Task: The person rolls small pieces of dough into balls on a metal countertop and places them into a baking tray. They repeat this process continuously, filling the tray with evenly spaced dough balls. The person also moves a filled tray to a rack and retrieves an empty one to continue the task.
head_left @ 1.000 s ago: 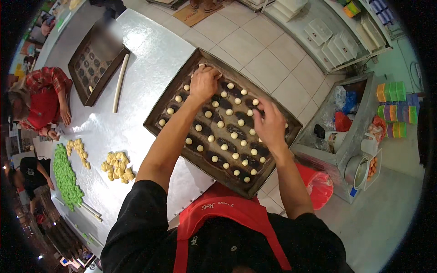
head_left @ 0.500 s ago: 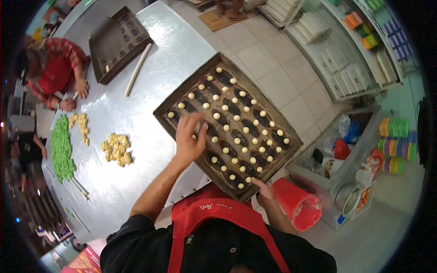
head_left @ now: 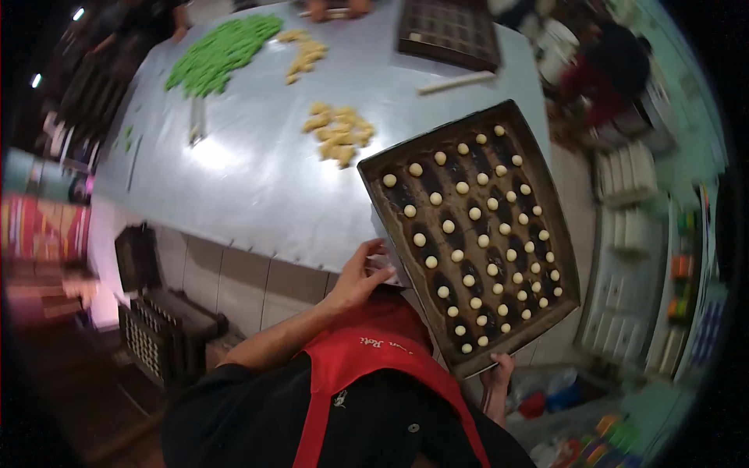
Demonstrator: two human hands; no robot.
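Note:
A dark metal baking tray (head_left: pixel 399 226) full of small pale dough balls (head_left: pixel 475 213) rests partly over the table's right edge. The balls sit in rows beside dark oblong marks. With its thumb over the rim, my right hand (head_left: pixel 497 376) grips the tray at its near edge. Close by the tray's left side is my left hand (head_left: pixel 365 274), empty, with fingers curled and apart. A pile of yellow dough pieces (head_left: pixel 340 134) lies on the table beyond the tray.
The metal table (head_left: pixel 257 187) carries green dough pieces (head_left: pixel 222 54), more yellow pieces (head_left: pixel 306 56), a rolling pin (head_left: pixel 456 83) and another tray (head_left: pixel 449 35). A co-worker's hands (head_left: pixel 337 9) are at the far edge. Dark tray racks (head_left: pixel 156 327) stand left; white shelving (head_left: pixel 624 288) right.
My left hand has come off the tray's dough balls to beside its left wall. My right hand now grips the tray's near edge. The view has turned left, and the tray appears turned.

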